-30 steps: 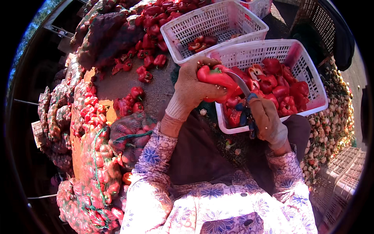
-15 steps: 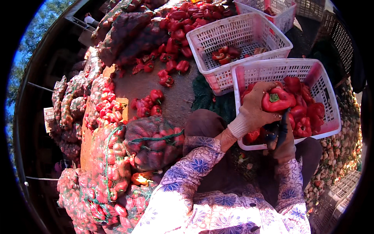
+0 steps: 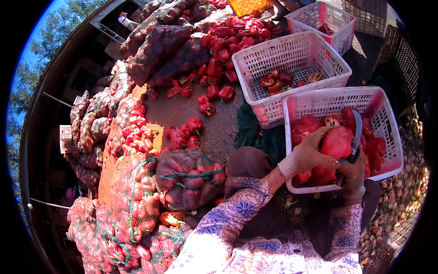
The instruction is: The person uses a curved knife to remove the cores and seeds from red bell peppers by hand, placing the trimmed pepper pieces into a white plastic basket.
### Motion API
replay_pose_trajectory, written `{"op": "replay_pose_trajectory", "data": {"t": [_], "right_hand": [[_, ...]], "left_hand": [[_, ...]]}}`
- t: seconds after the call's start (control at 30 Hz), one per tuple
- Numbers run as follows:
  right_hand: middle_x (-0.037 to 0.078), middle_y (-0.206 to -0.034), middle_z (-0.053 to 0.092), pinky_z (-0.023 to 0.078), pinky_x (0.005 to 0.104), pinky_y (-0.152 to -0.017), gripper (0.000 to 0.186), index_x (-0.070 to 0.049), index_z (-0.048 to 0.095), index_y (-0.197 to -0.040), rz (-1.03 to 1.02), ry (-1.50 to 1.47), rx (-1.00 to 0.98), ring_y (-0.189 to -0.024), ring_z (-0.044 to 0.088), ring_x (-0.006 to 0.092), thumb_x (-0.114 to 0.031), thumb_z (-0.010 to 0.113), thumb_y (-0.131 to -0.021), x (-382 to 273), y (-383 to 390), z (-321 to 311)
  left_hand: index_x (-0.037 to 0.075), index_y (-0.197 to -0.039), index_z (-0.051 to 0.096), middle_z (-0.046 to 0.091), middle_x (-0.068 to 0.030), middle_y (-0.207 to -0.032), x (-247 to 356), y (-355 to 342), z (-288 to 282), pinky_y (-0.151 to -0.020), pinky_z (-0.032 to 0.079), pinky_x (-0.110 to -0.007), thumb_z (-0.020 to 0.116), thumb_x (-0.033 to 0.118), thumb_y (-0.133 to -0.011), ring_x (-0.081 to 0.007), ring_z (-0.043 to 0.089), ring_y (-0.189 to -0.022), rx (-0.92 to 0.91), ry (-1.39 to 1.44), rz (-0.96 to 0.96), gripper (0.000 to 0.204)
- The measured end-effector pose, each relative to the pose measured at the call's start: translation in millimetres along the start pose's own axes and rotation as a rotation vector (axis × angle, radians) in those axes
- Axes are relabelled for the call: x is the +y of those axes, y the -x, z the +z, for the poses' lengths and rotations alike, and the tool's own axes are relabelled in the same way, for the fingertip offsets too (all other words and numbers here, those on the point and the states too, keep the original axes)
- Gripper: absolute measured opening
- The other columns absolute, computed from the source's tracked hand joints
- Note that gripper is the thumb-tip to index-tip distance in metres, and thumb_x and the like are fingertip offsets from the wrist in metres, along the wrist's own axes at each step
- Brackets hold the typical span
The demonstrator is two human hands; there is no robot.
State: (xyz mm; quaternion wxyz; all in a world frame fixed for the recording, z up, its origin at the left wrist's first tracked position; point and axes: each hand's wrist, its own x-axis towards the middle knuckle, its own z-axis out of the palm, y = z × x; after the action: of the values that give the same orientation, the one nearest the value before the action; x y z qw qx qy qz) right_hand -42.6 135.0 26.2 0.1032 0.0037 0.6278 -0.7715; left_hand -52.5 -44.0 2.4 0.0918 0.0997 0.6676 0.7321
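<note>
My left hand (image 3: 309, 153), in a pale glove with a knitted cuff, grips a red bell pepper (image 3: 337, 141) over the nearest white crate. The pepper's smooth red side faces up. In my right hand (image 3: 353, 171) is a knife (image 3: 357, 130) with a curved blade, held upright along the pepper's right side; whether the edge is in the flesh I cannot tell. Beneath both hands, the white crate (image 3: 396, 150) holds several red peppers (image 3: 377, 148), some of them cut open. A cut pepper piece (image 3: 331, 120) with its pale inside showing lies behind the held one.
A second white crate (image 3: 269, 109) with a few pepper pieces stands just beyond, and a third (image 3: 349, 34) farther back. Loose peppers (image 3: 223, 50) are heaped at the back. Filled mesh sacks (image 3: 187, 182) line the left. Pale scraps (image 3: 397, 196) cover the ground at right.
The pepper has been turned, so its green stem end no longer faces up. The knife blade has come up into sight beside it. The whole view has shifted slightly.
</note>
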Motion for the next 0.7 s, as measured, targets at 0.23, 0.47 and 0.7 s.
{"op": "replay_pose_trajectory", "data": {"t": [0.23, 0.47, 0.7], "right_hand": [[0.007, -0.103, 0.066, 0.052, 0.0280, -0.079, 0.060, 0.002, 0.054, -0.124, 0.032, -0.010, -0.087, -0.087, 0.065, 0.0147, -0.001, 0.067, -0.066, -1.2, 0.8, -1.0], [0.011, -0.112, 0.065, 0.052, 0.0341, -0.091, 0.075, 0.003, 0.050, -0.129, -0.091, -0.078, -0.067, -0.099, 0.065, 0.0202, -0.002, 0.082, -0.062, 13.6, -3.4, -3.2], [0.002, -0.070, 0.063, 0.037, 0.0223, -0.036, 0.037, 0.001, 0.063, -0.103, 0.133, -0.028, -0.055, -0.041, 0.049, 0.0060, -0.003, 0.073, -0.068, 0.0, 5.2, -1.9]], "left_hand": [[-0.005, -0.130, 0.051, 0.063, -0.0100, -0.112, -4.7, 2.9, 12.6, -0.089, 0.051, -0.031, 0.083, 0.010, -0.066, -0.0166, 0.061, -0.099, 0.225, 0.147, -0.202, 0.073], [-0.003, -0.119, 0.057, 0.065, -0.0080, -0.107, -23.5, -1.5, 19.7, -0.084, 0.052, -0.030, 0.085, 0.017, -0.072, -0.0136, 0.062, -0.093, 0.232, 0.096, -0.091, 0.059], [-0.002, -0.115, 0.062, 0.070, -0.0122, -0.094, 0.2, 2.5, 18.2, -0.078, 0.053, -0.034, 0.085, 0.031, -0.071, -0.0210, 0.067, -0.087, 0.254, -0.205, -0.188, 0.060]]}}
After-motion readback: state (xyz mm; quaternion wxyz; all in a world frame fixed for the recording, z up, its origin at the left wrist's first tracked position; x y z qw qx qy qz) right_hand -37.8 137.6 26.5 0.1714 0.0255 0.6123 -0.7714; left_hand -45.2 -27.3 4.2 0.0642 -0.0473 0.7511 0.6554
